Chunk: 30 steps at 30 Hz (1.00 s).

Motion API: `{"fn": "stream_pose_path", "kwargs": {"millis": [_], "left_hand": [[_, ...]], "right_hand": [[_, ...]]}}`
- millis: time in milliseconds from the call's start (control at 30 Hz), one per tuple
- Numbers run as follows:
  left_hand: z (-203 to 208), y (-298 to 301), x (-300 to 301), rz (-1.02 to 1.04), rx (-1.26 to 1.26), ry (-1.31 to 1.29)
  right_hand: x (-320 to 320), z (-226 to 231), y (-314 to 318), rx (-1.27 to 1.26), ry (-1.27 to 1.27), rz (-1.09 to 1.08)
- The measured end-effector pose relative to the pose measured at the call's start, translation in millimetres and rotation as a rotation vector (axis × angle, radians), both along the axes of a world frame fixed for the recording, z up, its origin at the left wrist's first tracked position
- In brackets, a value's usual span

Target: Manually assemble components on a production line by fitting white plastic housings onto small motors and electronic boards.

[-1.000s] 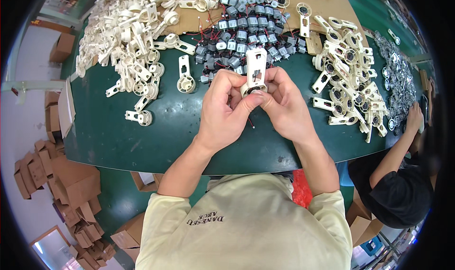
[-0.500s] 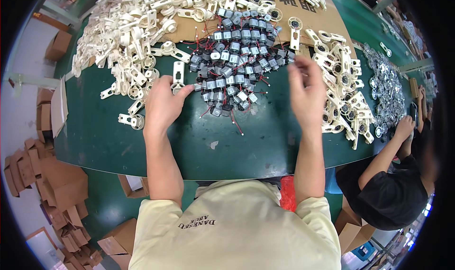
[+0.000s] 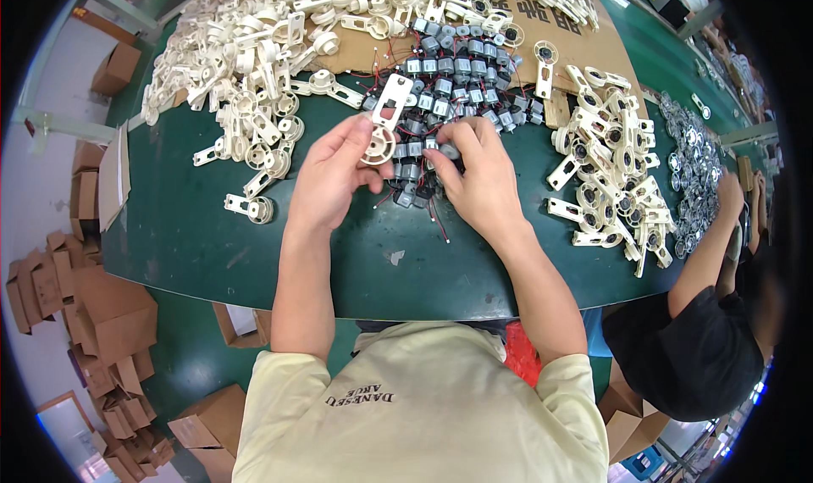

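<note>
My left hand [image 3: 330, 174] pinches a cream plastic housing [image 3: 392, 100] by its round, spoked end. Its flat arm with a cut-out points up and away from me. My right hand [image 3: 484, 178] is closed at the near right side of a pile of small electric motors [image 3: 442, 86], thumb and fingers around one grey motor [image 3: 449, 151]. That motor is partly hidden by the fingers. The motors are silver and black with thin red and black wires. The housing and the held motor are apart, with other motors between and beneath them.
Loose cream housings [image 3: 254, 47] are heaped at the far left, partly on a cardboard sheet [image 3: 360, 52]. On the right lie housings with dark centres [image 3: 605, 157]. Clear round parts [image 3: 690, 174] lie beyond them, near a co-worker's arm [image 3: 707, 237]. The green table [image 3: 474, 271] has a curved near edge.
My left hand has lifted a housing off the table and brought it right. My right hand has moved left from beside the right-hand housings to the motors and closed on one.
</note>
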<state>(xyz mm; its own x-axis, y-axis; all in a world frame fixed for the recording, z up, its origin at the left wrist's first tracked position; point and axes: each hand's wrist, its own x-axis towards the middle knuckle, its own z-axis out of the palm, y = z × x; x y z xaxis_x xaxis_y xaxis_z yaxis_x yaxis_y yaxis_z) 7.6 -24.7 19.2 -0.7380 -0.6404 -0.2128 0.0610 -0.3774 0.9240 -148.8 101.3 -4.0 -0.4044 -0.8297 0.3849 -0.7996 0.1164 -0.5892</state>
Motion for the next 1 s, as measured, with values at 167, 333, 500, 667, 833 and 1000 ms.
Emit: {"fn": "stream_pose_path", "kwargs": {"millis": [167, 333, 500, 667, 833, 1000], "left_hand": [[1, 1, 1, -0.114, 0.167, 0.269], [-4, 6, -1, -0.085, 0.205, 0.357], [-10, 12, -8, -0.103, 0.139, 0.282], [-8, 17, -9, -0.119, 0.067, 0.240], [-10, 20, -11, -0.136, 0.045, 0.201], [-13, 17, -14, -0.142, 0.010, 0.205]], "right_hand": [[-13, 0, 15, -0.200, -0.548, -0.070], [-9, 22, 33, -0.366, -1.087, 0.154], [6, 21, 38, -0.263, -1.023, 0.232], [11, 17, 35, -0.272, -0.939, 0.279], [12, 17, 35, -0.272, -0.910, 0.274], [8, 16, 32, -0.256, -0.879, 0.257]]}}
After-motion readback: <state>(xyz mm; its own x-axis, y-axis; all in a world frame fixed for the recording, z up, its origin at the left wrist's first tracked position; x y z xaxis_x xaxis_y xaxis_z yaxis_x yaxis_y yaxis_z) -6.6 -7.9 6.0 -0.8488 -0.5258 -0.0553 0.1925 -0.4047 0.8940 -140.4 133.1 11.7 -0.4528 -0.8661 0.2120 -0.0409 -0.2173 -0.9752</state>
